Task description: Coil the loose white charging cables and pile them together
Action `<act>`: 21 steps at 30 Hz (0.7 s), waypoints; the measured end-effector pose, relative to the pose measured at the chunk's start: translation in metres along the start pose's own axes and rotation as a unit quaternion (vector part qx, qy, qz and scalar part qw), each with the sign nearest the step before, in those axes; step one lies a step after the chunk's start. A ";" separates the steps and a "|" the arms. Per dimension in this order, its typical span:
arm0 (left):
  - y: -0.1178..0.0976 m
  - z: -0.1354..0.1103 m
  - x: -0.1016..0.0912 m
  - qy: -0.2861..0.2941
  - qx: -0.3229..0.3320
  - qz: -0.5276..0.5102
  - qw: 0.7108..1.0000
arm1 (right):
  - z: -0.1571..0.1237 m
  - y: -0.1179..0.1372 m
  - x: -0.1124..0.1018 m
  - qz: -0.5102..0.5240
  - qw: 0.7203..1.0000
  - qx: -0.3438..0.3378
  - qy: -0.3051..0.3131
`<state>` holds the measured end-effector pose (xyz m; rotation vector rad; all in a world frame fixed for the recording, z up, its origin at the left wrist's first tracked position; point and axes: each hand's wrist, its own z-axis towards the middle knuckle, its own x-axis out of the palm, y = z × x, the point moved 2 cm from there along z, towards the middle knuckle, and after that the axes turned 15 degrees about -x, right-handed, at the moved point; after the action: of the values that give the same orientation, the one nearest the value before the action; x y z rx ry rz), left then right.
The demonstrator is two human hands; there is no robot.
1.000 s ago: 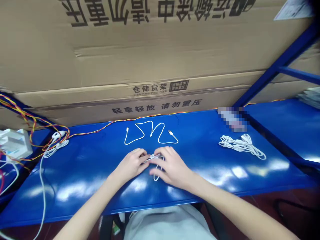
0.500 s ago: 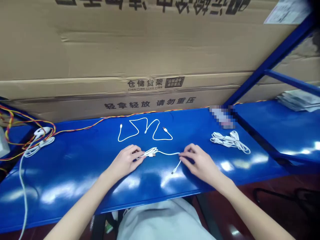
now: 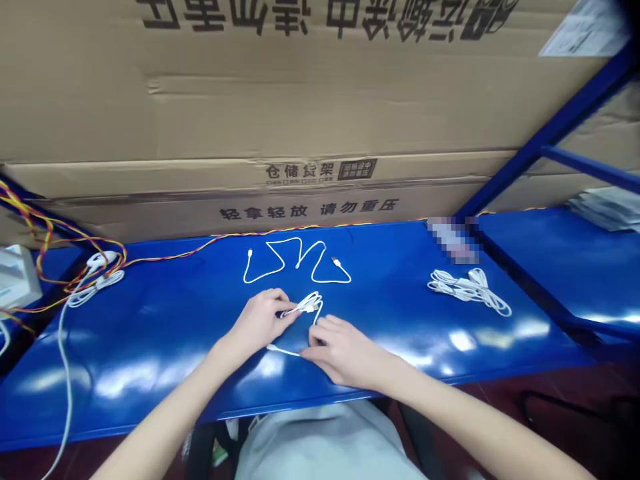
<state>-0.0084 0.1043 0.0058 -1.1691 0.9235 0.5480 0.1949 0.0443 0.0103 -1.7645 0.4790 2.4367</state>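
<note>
Pinching the coiled white USB cable (image 3: 307, 305) in the left hand (image 3: 260, 322), loose strand (image 3: 284, 351) trailing lower center beneath the right hand (image 3: 345, 353), grip there unclear

Cardboard cartons (image 3: 300, 87) behind blue shelf (image 3: 150, 373); red-yellow wire (image 3: 170, 254) along rear edge.

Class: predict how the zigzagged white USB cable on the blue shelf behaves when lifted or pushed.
The white USB cable will probably hang floppily, since it lies in soft, loose bends. It looks light, so a push would likely slide it across the glossy blue shelf rather than roll it.
</note>
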 end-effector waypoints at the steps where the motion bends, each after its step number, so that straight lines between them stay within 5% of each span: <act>1: -0.002 0.002 -0.001 0.016 0.000 0.000 1.000 | 0.007 0.000 0.002 -0.015 1.000 -0.009 -0.006; 5: -0.010 0.002 0.000 0.035 0.038 0.019 0.998 | 0.020 -0.011 -0.009 0.006 0.998 0.001 -0.070; 11: -0.009 -0.005 0.005 0.001 0.084 0.029 0.996 | -0.006 -0.042 -0.044 0.101 0.975 0.101 -0.170; 16: -0.008 -0.009 0.005 -0.044 0.070 0.015 0.996 | -0.017 -0.045 -0.020 0.086 0.988 0.058 -0.116; 21: -0.003 -0.023 -0.009 -0.016 0.005 -0.002 1.000 | -0.019 -0.043 -0.002 0.088 0.981 0.066 -0.157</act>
<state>-0.0182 0.0829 0.0128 -1.1510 0.8963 0.5572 0.2236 0.0791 -0.0014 -1.3029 0.7672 2.6645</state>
